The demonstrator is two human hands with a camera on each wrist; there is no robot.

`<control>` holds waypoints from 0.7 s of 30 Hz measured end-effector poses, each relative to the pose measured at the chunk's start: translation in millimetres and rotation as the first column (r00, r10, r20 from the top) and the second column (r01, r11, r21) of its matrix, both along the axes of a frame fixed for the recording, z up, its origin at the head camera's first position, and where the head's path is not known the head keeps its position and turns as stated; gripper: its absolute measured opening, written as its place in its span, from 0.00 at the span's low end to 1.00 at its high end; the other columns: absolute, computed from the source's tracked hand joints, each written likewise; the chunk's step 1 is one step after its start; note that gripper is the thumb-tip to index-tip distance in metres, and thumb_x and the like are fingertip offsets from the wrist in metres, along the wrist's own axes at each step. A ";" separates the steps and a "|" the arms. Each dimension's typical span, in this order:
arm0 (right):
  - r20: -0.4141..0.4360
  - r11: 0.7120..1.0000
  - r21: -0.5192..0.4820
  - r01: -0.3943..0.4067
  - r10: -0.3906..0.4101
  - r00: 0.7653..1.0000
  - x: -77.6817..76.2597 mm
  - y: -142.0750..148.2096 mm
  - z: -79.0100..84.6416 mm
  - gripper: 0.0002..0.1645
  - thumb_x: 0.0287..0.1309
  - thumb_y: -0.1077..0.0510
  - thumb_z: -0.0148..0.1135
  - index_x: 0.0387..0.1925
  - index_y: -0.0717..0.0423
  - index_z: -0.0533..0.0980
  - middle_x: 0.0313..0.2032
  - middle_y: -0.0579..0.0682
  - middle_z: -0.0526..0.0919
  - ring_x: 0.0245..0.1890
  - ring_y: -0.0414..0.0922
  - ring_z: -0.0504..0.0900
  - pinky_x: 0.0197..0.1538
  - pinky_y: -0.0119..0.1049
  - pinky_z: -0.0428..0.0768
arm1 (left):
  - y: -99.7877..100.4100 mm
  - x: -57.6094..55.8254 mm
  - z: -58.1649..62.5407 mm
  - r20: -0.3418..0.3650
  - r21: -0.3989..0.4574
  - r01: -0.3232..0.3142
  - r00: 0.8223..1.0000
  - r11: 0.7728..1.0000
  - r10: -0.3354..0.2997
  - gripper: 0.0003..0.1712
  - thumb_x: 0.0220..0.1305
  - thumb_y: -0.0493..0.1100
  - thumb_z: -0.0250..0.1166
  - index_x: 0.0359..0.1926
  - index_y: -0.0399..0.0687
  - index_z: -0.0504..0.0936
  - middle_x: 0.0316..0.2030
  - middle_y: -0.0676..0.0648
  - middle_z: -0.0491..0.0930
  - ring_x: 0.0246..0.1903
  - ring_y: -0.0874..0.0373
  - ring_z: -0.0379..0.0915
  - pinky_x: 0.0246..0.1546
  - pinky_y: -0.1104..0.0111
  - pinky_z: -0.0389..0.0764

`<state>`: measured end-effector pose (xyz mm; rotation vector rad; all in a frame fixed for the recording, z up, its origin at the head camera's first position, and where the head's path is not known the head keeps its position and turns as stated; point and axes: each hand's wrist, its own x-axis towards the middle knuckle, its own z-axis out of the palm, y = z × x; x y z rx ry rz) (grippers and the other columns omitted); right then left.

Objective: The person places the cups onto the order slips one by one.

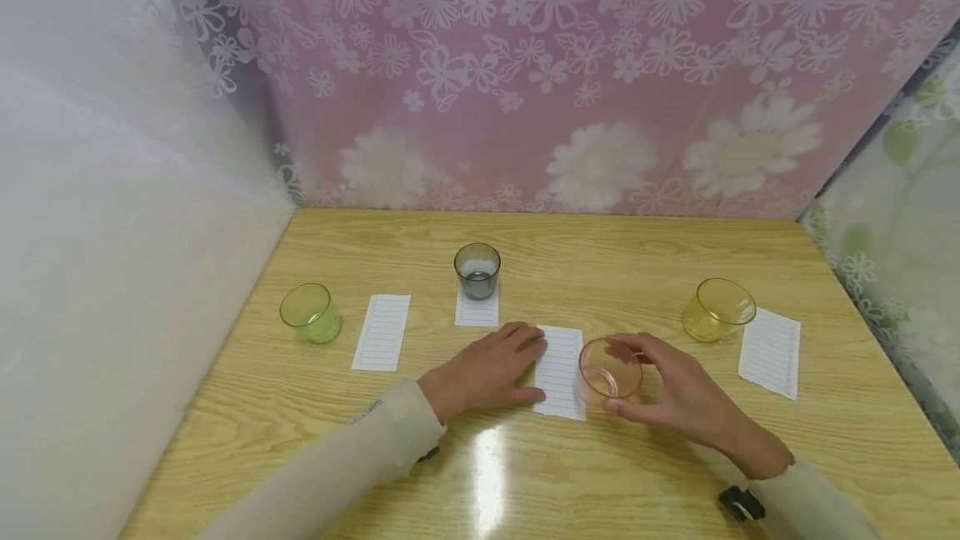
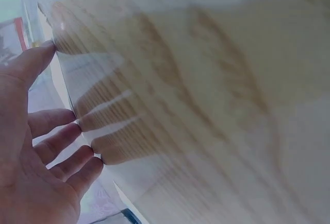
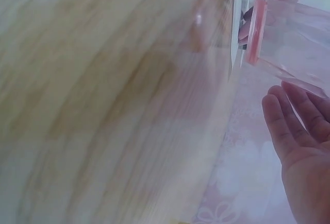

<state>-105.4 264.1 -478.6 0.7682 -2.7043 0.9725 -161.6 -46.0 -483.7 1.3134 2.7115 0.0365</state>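
My right hand (image 1: 678, 394) grips a clear pink glass (image 1: 609, 367) between thumb and fingers at its right side. In the right wrist view a narrow gap shows between the table and the thick base of the glass (image 3: 258, 31). From the head, the glass overlaps the right edge of a white lined paper slip (image 1: 558, 373). My left hand (image 1: 491, 369) rests at that slip's left edge, thumb and fingers spread, fingertips (image 2: 72, 116) down on the table. Nothing is held in it.
A grey glass (image 1: 477, 272) stands on the upper part of another lined slip (image 1: 476, 313). To the left are a green glass (image 1: 311, 313) and a slip (image 1: 382, 332); to the right, a yellow glass (image 1: 716, 311) beside a slip (image 1: 770, 352). A flowered curtain (image 1: 487, 107) backs the wooden table (image 1: 615, 261).
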 end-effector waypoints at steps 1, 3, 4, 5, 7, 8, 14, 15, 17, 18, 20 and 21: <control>0.000 1.000 -0.003 0.000 0.000 1.000 -0.4 -0.7 0.5 0.48 0.46 0.48 0.92 0.68 0.49 0.78 0.57 0.42 0.89 0.54 0.41 0.88 0.55 0.35 0.88 | 0.3 0.7 0.4 -0.007 0.001 0.000 1.000 1.000 0.000 0.44 0.80 0.68 0.61 0.82 0.46 0.68 0.81 0.47 0.65 0.81 0.51 0.61 0.82 0.63 0.65; 0.000 1.000 -0.011 0.000 0.000 1.000 -1.6 -2.4 1.2 0.48 0.46 0.48 0.92 0.68 0.48 0.78 0.57 0.43 0.89 0.54 0.41 0.88 0.55 0.36 0.88 | 0.9 1.8 0.9 -0.019 0.007 0.001 1.000 1.000 -0.001 0.44 0.79 0.68 0.61 0.81 0.46 0.69 0.80 0.46 0.66 0.81 0.51 0.62 0.82 0.63 0.66; -0.001 1.000 -0.013 -0.001 0.001 1.000 -2.2 -3.4 1.7 0.48 0.46 0.48 0.92 0.68 0.48 0.78 0.57 0.43 0.89 0.54 0.41 0.88 0.55 0.36 0.88 | 1.2 2.3 1.2 -0.025 0.010 0.002 1.000 1.000 -0.001 0.43 0.79 0.68 0.62 0.81 0.46 0.69 0.80 0.46 0.66 0.80 0.51 0.62 0.81 0.63 0.66; -0.002 1.000 -0.014 -0.001 0.001 1.000 -2.8 -4.3 2.0 0.48 0.46 0.48 0.92 0.68 0.49 0.78 0.57 0.43 0.89 0.54 0.42 0.88 0.55 0.36 0.88 | 1.4 2.3 1.0 -0.034 0.017 0.005 0.999 1.000 -0.004 0.43 0.79 0.68 0.62 0.80 0.45 0.70 0.79 0.46 0.67 0.80 0.51 0.63 0.81 0.63 0.67; -0.002 1.000 -0.014 -0.003 0.003 1.000 -4.3 -6.3 2.6 0.48 0.46 0.49 0.92 0.68 0.49 0.78 0.57 0.43 0.89 0.53 0.43 0.89 0.55 0.38 0.88 | 2.2 3.6 1.9 -0.050 0.027 0.005 0.999 1.000 -0.004 0.43 0.79 0.68 0.62 0.79 0.44 0.71 0.78 0.46 0.69 0.79 0.50 0.64 0.80 0.63 0.68; -0.003 1.000 -0.012 -0.003 0.003 1.000 -4.9 -7.3 2.7 0.48 0.46 0.48 0.92 0.68 0.49 0.78 0.57 0.44 0.89 0.53 0.44 0.89 0.55 0.39 0.89 | 2.8 3.8 1.5 -0.057 0.032 0.004 0.998 0.999 -0.002 0.42 0.79 0.68 0.63 0.78 0.44 0.72 0.78 0.46 0.69 0.78 0.50 0.65 0.80 0.63 0.68; 0.002 1.000 -0.010 -0.003 0.003 1.000 -9.5 -13.0 0.5 0.49 0.47 0.48 0.91 0.69 0.49 0.77 0.58 0.44 0.89 0.52 0.46 0.90 0.55 0.40 0.89 | 5.8 5.2 0.5 -0.075 0.028 -0.010 0.997 1.000 0.013 0.42 0.78 0.68 0.63 0.77 0.44 0.73 0.77 0.46 0.70 0.77 0.50 0.66 0.79 0.63 0.70; 0.004 1.000 -0.016 -0.003 0.003 1.000 -10.2 -14.0 0.3 0.48 0.47 0.49 0.91 0.69 0.49 0.77 0.58 0.44 0.89 0.53 0.46 0.90 0.55 0.39 0.89 | 6.0 5.3 0.3 -0.078 0.025 -0.012 0.997 1.000 0.014 0.43 0.78 0.69 0.63 0.77 0.44 0.73 0.77 0.46 0.70 0.77 0.50 0.66 0.79 0.63 0.70; 0.007 1.000 -0.026 -0.004 0.004 1.000 -11.4 -15.9 0.2 0.48 0.48 0.49 0.91 0.69 0.50 0.77 0.59 0.44 0.89 0.53 0.45 0.90 0.56 0.39 0.88 | 6.5 5.6 -0.2 -0.083 0.019 -0.015 0.996 1.000 0.017 0.43 0.78 0.69 0.63 0.77 0.44 0.73 0.77 0.46 0.70 0.77 0.50 0.67 0.78 0.63 0.71; 0.008 1.000 -0.031 -0.006 0.006 1.000 -12.0 -16.9 0.1 0.48 0.48 0.49 0.91 0.69 0.50 0.77 0.59 0.44 0.89 0.53 0.45 0.90 0.56 0.39 0.88 | 6.7 5.7 -0.6 -0.086 0.016 -0.016 0.996 1.000 0.018 0.43 0.78 0.69 0.62 0.77 0.44 0.73 0.77 0.46 0.70 0.77 0.50 0.67 0.78 0.63 0.71; 0.016 0.999 -0.038 -0.008 0.008 1.000 -13.3 -19.1 0.0 0.48 0.48 0.49 0.91 0.69 0.51 0.77 0.59 0.45 0.88 0.54 0.45 0.89 0.56 0.39 0.88 | 7.1 5.7 -1.1 -0.088 0.017 -0.020 0.996 1.000 0.021 0.43 0.78 0.69 0.63 0.77 0.44 0.73 0.77 0.46 0.70 0.77 0.50 0.67 0.78 0.63 0.72; 0.018 0.999 -0.039 -0.008 0.008 1.000 -14.0 -20.2 -0.1 0.48 0.49 0.49 0.91 0.69 0.51 0.77 0.59 0.45 0.88 0.54 0.45 0.89 0.56 0.40 0.88 | 7.2 5.7 -1.2 -0.087 0.018 -0.021 0.996 1.000 0.023 0.43 0.78 0.69 0.63 0.77 0.44 0.73 0.77 0.46 0.70 0.77 0.50 0.67 0.77 0.63 0.73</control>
